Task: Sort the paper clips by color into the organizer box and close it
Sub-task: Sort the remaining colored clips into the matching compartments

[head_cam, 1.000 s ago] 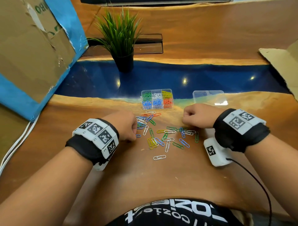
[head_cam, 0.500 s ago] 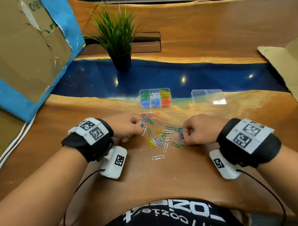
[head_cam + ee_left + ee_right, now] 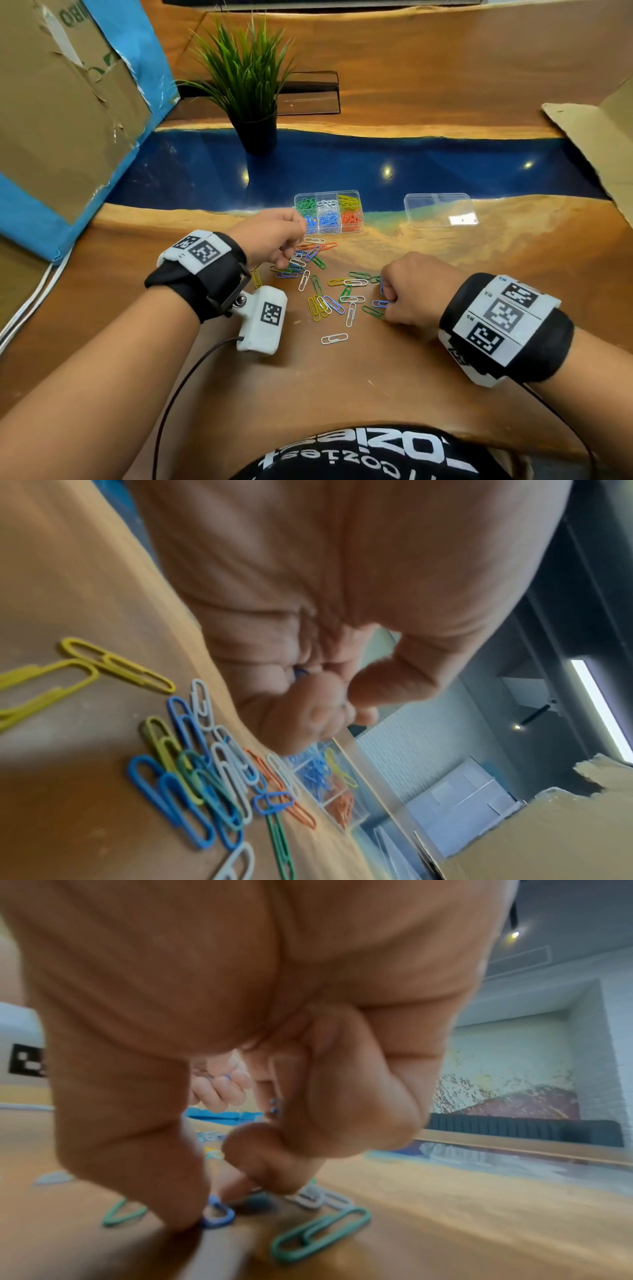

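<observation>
Curling hands (image 3: 274, 236) (image 3: 416, 289), pinching blue clips (image 3: 217, 1215)

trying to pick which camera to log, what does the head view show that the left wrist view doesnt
Only the head view: the right hand down on a blue clip, the loose lid right of the box, the plant, and the box's green and white compartments.

Only the left wrist view: a bit of blue between the left hand's curled fingers, probably a clip.

Both: the left hand, the pile of loose clips and the open box.
</observation>
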The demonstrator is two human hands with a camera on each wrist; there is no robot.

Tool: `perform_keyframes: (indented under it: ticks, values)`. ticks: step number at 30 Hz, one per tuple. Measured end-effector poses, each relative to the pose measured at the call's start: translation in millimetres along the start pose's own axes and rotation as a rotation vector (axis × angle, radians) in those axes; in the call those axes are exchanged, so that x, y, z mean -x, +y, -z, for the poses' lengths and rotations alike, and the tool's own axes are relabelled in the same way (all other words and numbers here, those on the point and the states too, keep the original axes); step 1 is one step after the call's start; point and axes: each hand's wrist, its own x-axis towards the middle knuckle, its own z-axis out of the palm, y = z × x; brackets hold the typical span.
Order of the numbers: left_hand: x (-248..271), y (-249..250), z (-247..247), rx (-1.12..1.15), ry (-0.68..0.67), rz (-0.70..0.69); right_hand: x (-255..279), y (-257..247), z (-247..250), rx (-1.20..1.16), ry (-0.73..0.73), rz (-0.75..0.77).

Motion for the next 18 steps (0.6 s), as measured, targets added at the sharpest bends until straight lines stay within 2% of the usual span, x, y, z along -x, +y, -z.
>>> perform_keyframes:
  ticks: [7,10,13,18]
  values:
    - [-21.0,24.4,2.5,-0.027,0.173,-0.009,-1.3,-2.1,1.1,0.009,0.000,-0.013]
    - [-30.9,34.9,-0.5,-0.011,0.201,0.038,-0.7,-4.5,1.5,0.023,-0.013,-0.020]
    - [-38.0,34.3,-2.0,-0.107,0.228,0.058,-0.6,-4.1,0.8,0.030,-0.028,-0.016]
    - [-36.0,34.9,-3.2,-0.159,0.235,0.028,-3.0,0.8,0.1,-0.013,-0.052,0.024]
